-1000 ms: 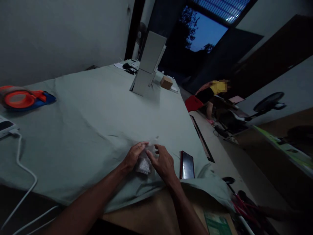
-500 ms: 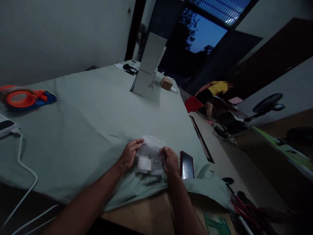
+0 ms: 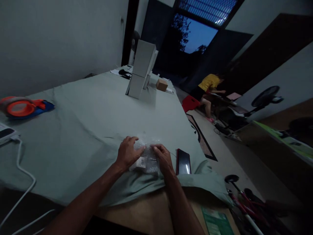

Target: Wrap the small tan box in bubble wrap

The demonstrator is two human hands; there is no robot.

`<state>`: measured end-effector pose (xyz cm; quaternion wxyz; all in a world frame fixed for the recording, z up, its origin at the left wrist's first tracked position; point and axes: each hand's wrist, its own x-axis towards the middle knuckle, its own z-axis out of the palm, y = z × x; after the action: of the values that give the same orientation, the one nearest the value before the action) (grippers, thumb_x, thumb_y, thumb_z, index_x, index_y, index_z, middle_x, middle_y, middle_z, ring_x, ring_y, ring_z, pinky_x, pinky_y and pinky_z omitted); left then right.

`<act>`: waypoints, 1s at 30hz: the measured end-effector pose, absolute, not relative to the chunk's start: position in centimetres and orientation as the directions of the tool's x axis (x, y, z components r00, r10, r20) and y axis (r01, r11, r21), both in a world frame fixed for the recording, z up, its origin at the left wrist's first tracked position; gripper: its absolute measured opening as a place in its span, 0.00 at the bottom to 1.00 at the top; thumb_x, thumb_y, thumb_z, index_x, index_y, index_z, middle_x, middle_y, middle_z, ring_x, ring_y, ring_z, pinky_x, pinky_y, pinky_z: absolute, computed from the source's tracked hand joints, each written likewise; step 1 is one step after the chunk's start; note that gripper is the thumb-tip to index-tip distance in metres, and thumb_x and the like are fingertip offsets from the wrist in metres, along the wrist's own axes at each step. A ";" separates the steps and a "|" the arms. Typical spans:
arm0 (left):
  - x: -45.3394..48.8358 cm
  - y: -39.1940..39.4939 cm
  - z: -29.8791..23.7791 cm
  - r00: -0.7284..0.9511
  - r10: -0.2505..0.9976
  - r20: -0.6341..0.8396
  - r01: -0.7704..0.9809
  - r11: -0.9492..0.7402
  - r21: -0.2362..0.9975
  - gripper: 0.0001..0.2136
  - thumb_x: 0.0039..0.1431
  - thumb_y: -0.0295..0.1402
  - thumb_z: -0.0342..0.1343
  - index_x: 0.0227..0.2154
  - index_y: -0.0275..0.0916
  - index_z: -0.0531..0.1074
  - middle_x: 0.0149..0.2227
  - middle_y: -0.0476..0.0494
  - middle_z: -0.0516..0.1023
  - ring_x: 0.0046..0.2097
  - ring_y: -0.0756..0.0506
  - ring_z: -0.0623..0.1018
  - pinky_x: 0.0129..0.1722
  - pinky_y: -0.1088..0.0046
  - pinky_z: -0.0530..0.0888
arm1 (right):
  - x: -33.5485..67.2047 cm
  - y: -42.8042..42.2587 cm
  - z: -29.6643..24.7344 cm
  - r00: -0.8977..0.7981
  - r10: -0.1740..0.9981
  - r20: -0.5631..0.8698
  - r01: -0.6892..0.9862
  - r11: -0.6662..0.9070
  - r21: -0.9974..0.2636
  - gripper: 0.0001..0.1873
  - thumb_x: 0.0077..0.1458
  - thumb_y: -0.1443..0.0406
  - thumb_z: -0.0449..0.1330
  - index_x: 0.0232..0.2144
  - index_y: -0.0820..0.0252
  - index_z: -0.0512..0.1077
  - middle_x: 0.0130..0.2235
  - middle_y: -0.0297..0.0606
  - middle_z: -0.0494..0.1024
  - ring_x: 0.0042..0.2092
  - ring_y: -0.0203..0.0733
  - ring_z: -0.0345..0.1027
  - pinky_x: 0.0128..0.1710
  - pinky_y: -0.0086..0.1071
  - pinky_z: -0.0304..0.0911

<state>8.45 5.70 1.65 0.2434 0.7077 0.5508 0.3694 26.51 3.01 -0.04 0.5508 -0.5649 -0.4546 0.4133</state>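
Observation:
A sheet of clear bubble wrap (image 3: 152,165) lies near the front edge of the cloth-covered table. Within it sits a small whitish box (image 3: 141,162) with a printed label. My left hand (image 3: 127,151) rests on the wrap's left side, thumb and fingers spread apart. From the right, my right hand (image 3: 163,158) pinches the upper part of the wrap between thumb and fingers. The thumb tip of the left hand is close to the right fingertips. Just right of the right hand lies a phone (image 3: 184,162) in a red case.
At left are an orange-and-blue tape dispenser (image 3: 23,107) and a white device (image 3: 7,133) with a cable. White boxes (image 3: 141,68) stand upright farther back, beside a brown carton (image 3: 161,85). A person in a yellow top (image 3: 209,81) bends over at far right. A fan (image 3: 266,95) stands nearer.
My left hand has opened and shifted over the wrap, its thumb now toward the right hand. The wrap's raised upper part is lower. The view has tilted slightly, and the person at the back has shifted.

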 end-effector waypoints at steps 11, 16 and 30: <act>11.3 8.0 4.0 0.091 0.996 0.025 0.742 -0.084 0.665 0.22 0.59 0.40 0.51 0.53 0.36 0.64 0.43 0.38 0.78 0.46 0.41 0.77 0.43 0.68 0.69 | 26.1 2.8 0.3 0.090 0.990 0.108 -0.100 0.117 -0.988 0.07 0.45 0.61 0.64 0.27 0.58 0.74 0.30 0.33 0.79 0.36 0.41 0.70 0.43 0.33 0.63; 10.5 7.5 3.8 0.087 0.996 0.022 0.720 -0.078 0.690 0.22 0.54 0.34 0.54 0.53 0.38 0.65 0.34 0.46 0.79 0.38 0.44 0.78 0.37 0.72 0.69 | 26.3 2.6 0.1 0.050 0.995 0.082 -0.137 0.088 -0.987 0.10 0.49 0.58 0.63 0.30 0.58 0.75 0.32 0.34 0.79 0.35 0.41 0.71 0.41 0.34 0.64; 9.5 7.5 3.2 0.079 0.989 0.122 0.546 -0.146 0.825 0.19 0.50 0.23 0.51 0.46 0.36 0.71 0.24 0.54 0.71 0.28 0.50 0.72 0.32 0.77 0.66 | 25.9 2.9 0.0 0.008 0.999 0.048 -0.266 0.048 -0.963 0.14 0.50 0.55 0.63 0.35 0.58 0.73 0.40 0.39 0.81 0.39 0.46 0.75 0.44 0.40 0.67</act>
<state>9.51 7.51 3.19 0.3089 0.6665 0.5760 0.3587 25.91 2.92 -0.04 0.5749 -0.4163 -0.4399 0.5501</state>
